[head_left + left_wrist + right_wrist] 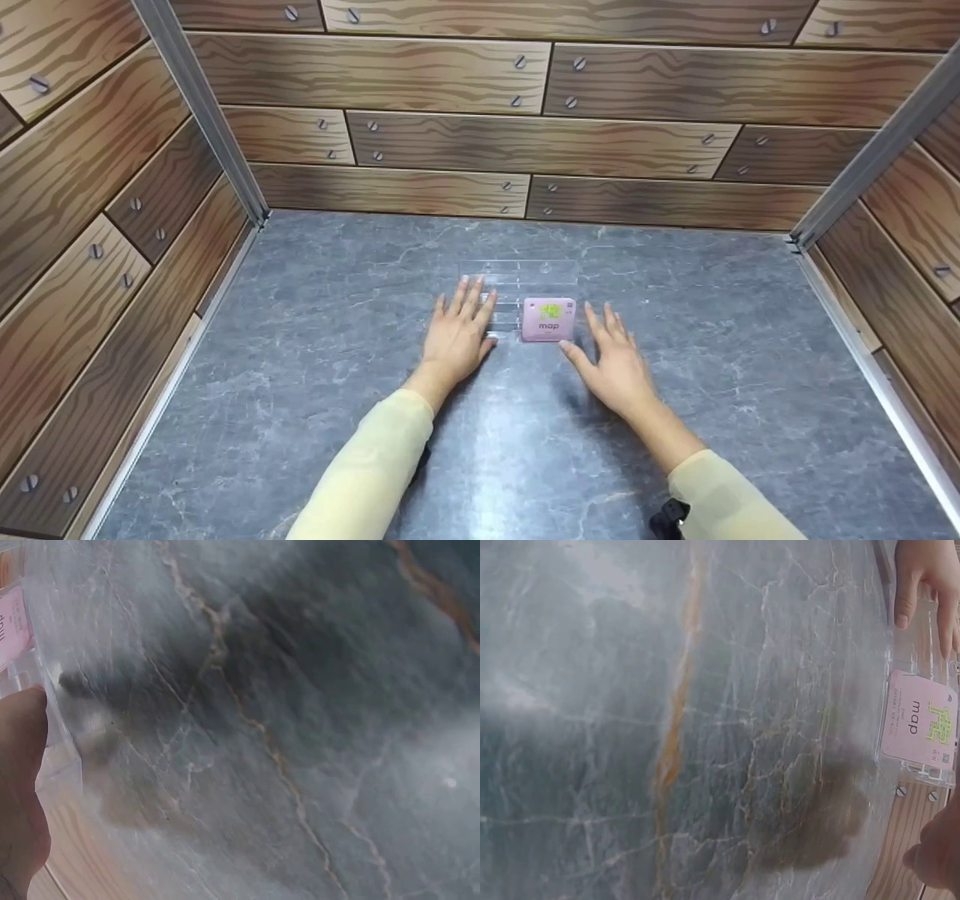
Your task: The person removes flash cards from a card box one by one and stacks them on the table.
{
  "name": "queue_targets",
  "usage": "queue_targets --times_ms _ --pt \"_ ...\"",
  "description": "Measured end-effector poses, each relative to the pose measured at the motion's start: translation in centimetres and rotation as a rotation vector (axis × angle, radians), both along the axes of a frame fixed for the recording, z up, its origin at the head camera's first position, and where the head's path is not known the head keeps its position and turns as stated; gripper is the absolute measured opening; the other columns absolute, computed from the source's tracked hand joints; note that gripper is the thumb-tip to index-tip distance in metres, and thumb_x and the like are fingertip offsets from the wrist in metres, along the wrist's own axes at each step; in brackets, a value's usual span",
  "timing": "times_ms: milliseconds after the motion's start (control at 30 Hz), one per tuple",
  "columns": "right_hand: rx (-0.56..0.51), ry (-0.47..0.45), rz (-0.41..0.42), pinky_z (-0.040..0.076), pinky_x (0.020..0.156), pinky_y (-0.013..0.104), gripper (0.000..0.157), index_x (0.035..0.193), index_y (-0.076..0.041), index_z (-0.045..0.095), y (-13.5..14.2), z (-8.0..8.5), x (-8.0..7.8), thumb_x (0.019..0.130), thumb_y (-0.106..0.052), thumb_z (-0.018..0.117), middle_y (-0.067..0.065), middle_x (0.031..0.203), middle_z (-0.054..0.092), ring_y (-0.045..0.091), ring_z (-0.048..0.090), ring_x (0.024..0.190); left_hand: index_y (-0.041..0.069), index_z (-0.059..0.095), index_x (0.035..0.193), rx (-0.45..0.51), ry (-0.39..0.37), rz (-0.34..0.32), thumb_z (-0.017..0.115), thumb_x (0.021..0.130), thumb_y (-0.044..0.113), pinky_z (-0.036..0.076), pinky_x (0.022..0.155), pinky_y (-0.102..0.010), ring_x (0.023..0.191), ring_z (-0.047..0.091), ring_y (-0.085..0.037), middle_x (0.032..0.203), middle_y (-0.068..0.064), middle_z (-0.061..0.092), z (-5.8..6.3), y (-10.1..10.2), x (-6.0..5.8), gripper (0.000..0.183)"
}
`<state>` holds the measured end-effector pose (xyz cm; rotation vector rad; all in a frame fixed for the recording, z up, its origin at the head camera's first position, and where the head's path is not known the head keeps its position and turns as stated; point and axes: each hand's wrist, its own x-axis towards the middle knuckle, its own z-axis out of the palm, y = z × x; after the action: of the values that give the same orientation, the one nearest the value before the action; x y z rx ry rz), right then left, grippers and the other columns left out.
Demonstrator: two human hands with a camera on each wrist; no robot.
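A clear plastic rack (517,277) with stepped tiers stands on the grey marbled surface. A pink square card (549,320) printed "map" sits at the rack's front right; it also shows in the right wrist view as a pink card (919,720). My left hand (457,330) lies at the rack's left side, fingers stretched out and touching or just over the clear plastic. My right hand (616,367) hovers at the right of the card, fingers extended, thumb near the card's lower right corner; whether it touches cannot be told. Neither hand grips anything.
Wood-plank patterned walls (450,139) enclose the marbled surface (337,450) at the back and both sides. Metal corner posts (206,112) stand at the back left and back right. A bright glare lies on the surface between the forearms.
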<state>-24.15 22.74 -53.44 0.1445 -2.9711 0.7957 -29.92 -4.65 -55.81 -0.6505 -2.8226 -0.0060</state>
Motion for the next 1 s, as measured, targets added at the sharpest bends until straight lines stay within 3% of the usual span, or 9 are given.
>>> queue_targets --times_ms 167,267,400,500,633,733,1000 --pt "-0.026 0.027 -0.005 0.018 0.126 0.064 0.089 0.169 -0.014 0.029 0.2 0.3 -0.4 0.102 -0.067 0.055 0.024 0.174 0.017 0.047 0.019 0.159 0.017 0.039 0.166 -0.001 0.0 0.0 0.064 0.103 0.052 0.038 0.118 -0.061 0.161 0.021 -0.034 0.174 -0.014 0.026 -0.1 0.2 -0.1 0.076" --pt "-0.049 0.085 -0.009 0.023 0.124 0.064 0.085 0.165 -0.008 0.037 0.2 0.4 -0.7 0.101 -0.055 0.067 0.025 0.171 0.025 0.048 0.026 0.156 0.017 0.038 0.166 0.001 -0.007 0.003 0.063 0.103 0.051 0.04 0.117 -0.06 0.161 0.02 -0.034 0.175 -0.014 0.024 -0.2 0.4 -0.2 0.076" --pt "-0.096 0.21 -0.028 0.038 0.118 0.061 0.072 0.152 -0.001 0.056 -0.1 0.7 -1.3 0.094 -0.033 0.083 0.026 0.156 0.05 0.048 0.049 0.143 0.017 0.039 0.166 0.007 -0.01 0.011 0.063 0.103 0.052 0.042 0.117 -0.058 0.162 0.019 -0.034 0.175 -0.014 0.024 -0.4 0.4 -0.2 0.076" --pt "-0.171 0.252 -0.057 0.053 0.105 0.056 0.058 0.14 0.0 0.067 -0.4 0.8 -1.9 0.09 -0.021 0.087 0.024 0.136 0.068 0.043 0.067 0.123 0.017 0.04 0.165 0.016 -0.011 0.015 0.064 0.103 0.051 0.043 0.116 -0.057 0.162 0.019 -0.034 0.175 -0.014 0.024 -0.5 0.4 -0.1 0.075" --pt "-0.289 0.217 -0.102 0.062 0.087 0.049 0.046 0.131 0.0 0.072 -0.8 0.9 -2.6 0.09 -0.014 0.086 0.018 0.117 0.077 0.035 0.076 0.101 0.017 0.04 0.165 0.031 -0.027 0.014 0.065 0.103 0.05 0.044 0.115 -0.058 0.162 0.018 -0.034 0.175 -0.014 0.022 -0.4 0.3 0.0 0.075" --pt "-0.32 0.175 -0.14 0.063 0.081 0.045 0.043 0.131 -0.002 0.073 -1.0 0.9 -3.1 0.092 -0.016 0.085 0.015 0.113 0.078 0.032 0.077 0.098 0.017 0.039 0.166 0.03 -0.036 0.02 0.064 0.103 0.05 0.044 0.115 -0.057 0.162 0.017 -0.034 0.175 -0.014 0.021 -0.3 0.2 0.1 0.075" --pt "-0.474 0.117 -0.208 0.054 0.066 0.016 0.041 0.129 -0.001 0.074 -1.3 0.6 -4.0 0.093 -0.016 0.085 0.017 0.109 0.077 0.031 0.076 0.093 0.017 0.042 0.164 0.032 -0.03 0.025 0.065 0.103 0.049 0.049 0.11 -0.055 0.161 0.02 -0.033 0.175 -0.014 0.024 0.1 0.4 0.2 0.073"
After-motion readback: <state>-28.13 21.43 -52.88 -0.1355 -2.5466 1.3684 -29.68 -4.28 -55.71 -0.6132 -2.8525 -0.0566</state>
